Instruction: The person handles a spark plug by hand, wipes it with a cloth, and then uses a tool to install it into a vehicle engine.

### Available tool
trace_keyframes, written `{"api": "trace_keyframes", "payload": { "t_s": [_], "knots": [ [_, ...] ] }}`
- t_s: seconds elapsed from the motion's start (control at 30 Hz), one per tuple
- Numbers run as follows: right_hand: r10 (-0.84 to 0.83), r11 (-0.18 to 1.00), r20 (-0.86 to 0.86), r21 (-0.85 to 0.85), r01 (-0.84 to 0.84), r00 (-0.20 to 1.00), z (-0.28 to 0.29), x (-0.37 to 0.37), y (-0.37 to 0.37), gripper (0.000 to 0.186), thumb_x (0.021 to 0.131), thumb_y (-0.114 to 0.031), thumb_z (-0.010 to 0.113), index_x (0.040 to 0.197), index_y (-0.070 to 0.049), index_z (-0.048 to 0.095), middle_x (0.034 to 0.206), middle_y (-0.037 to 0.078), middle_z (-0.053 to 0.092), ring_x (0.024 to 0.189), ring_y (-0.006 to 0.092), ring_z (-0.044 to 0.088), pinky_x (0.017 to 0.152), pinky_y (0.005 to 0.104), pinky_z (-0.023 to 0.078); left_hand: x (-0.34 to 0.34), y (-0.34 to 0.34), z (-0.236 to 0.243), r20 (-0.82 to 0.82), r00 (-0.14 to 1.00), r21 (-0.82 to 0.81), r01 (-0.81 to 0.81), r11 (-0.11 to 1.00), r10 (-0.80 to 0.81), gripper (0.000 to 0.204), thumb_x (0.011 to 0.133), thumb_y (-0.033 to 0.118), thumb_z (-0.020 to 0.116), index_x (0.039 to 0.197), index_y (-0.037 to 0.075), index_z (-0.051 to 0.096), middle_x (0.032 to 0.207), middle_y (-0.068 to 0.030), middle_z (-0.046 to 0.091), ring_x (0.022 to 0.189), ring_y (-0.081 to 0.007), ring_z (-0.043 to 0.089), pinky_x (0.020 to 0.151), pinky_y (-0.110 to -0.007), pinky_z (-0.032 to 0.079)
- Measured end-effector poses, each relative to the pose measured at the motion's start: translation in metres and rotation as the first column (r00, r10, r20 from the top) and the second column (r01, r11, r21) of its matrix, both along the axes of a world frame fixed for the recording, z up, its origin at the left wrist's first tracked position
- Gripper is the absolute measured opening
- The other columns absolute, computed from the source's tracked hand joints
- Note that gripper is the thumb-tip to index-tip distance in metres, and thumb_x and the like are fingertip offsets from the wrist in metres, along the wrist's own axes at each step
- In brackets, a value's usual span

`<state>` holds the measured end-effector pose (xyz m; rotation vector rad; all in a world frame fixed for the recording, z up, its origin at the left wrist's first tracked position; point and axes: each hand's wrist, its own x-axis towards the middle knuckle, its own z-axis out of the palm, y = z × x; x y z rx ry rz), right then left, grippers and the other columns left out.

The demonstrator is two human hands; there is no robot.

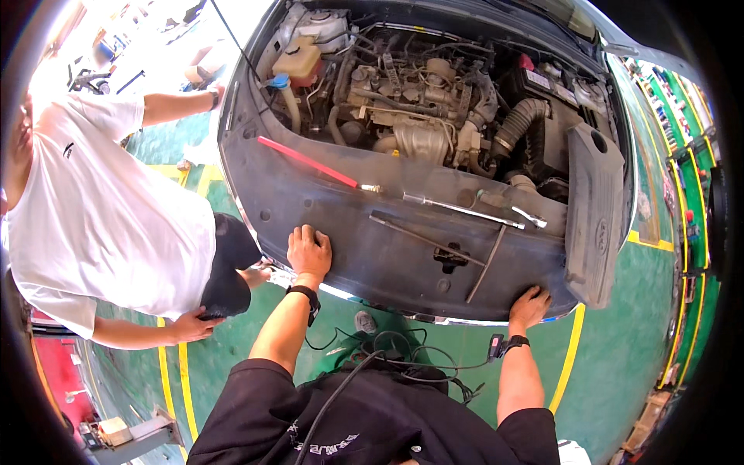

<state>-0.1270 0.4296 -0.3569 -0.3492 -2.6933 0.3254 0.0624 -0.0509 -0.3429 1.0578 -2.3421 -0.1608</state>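
Observation:
My left hand (pixel 309 253) leans on the front edge of the black radiator cover (pixel 349 256), fingers curled in and holding nothing I can see. At the cover's right front edge rests my right hand (pixel 530 307), empty, its fingers slightly apart. Between and beyond them lies a dark T-handle wrench (pixel 431 242). Farther back are a chrome socket bar (pixel 457 208), a short chrome piece (pixel 528 218) and a long red-handled tool (pixel 308 161). None of these tools touches either hand.
The open engine bay (pixel 418 101) lies beyond the cover. A grey plastic engine cover (pixel 597 225) leans at its right. Another person (pixel 116 209) in a white shirt stands close on the left. Black cables (pixel 411 356) hang by my body; shelving (pixel 686 194) runs along the far right.

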Motion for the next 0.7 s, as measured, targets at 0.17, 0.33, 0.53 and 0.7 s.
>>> {"api": "trace_keyframes", "payload": {
  "t_s": [0.17, 0.33, 0.53, 0.7],
  "knots": [
    [0.003, 1.0, -0.014, -0.016, -0.003, 1.0, 0.0023, 0.0003, -0.0033, 0.034, 0.098, -0.028, 0.048, 0.098, 0.005, 0.056, 0.105, 0.029, 0.057, 0.096, 0.047, 0.057, 0.082, 0.0548, 0.046, 0.0002, -0.0003, 0.0004, -0.013, 1.0, -0.002, 0.009, 1.0, -0.009, 0.011, 0.083, 0.017, 0.06, 0.08, 0.008, 0.053, 0.085, -0.0113, 0.056, 0.082, -0.0354, 0.056, 0.07, -0.048, 0.049],
    [0.015, 1.0, -0.009, -0.017, -0.015, 1.0, 0.0036, 0.0007, -0.0034, 0.035, 0.097, -0.03, 0.049, 0.099, 0.005, 0.055, 0.104, 0.03, 0.057, 0.096, 0.0475, 0.057, 0.081, 0.0558, 0.045, -0.0003, 0.0008, 0.0039, -0.003, 1.0, 0.009, 0.01, 1.0, -0.01, 0.011, 0.083, 0.017, 0.059, 0.08, 0.008, 0.053, 0.085, -0.0113, 0.057, 0.082, -0.0355, 0.057, 0.07, -0.048, 0.049],
    [0.014, 0.999, -0.006, -0.035, -0.014, 1.0, 0.0047, 0.0008, -0.0033, 0.036, 0.095, -0.031, 0.052, 0.1, 0.004, 0.055, 0.104, 0.03, 0.057, 0.097, 0.0477, 0.057, 0.081, 0.0559, 0.045, 0.0007, -0.0006, 0.0006, -0.001, 1.0, 0.007, 0.002, 1.0, -0.002, 0.012, 0.083, 0.017, 0.06, 0.08, 0.008, 0.053, 0.085, -0.0112, 0.057, 0.082, -0.0356, 0.057, 0.07, -0.048, 0.049],
    [-0.001, 1.0, 0.013, -0.023, 0.001, 1.0, 0.0047, 0.0013, -0.0028, 0.037, 0.095, -0.033, 0.053, 0.101, 0.003, 0.056, 0.104, 0.029, 0.058, 0.097, 0.0473, 0.057, 0.083, 0.0554, 0.045, 0.0, -0.0008, 0.0008, 0.004, 1.0, 0.012, -0.004, 1.0, 0.004, 0.012, 0.083, 0.018, 0.059, 0.08, 0.008, 0.053, 0.085, -0.0113, 0.057, 0.082, -0.0357, 0.057, 0.07, -0.048, 0.049]
  ]
}}
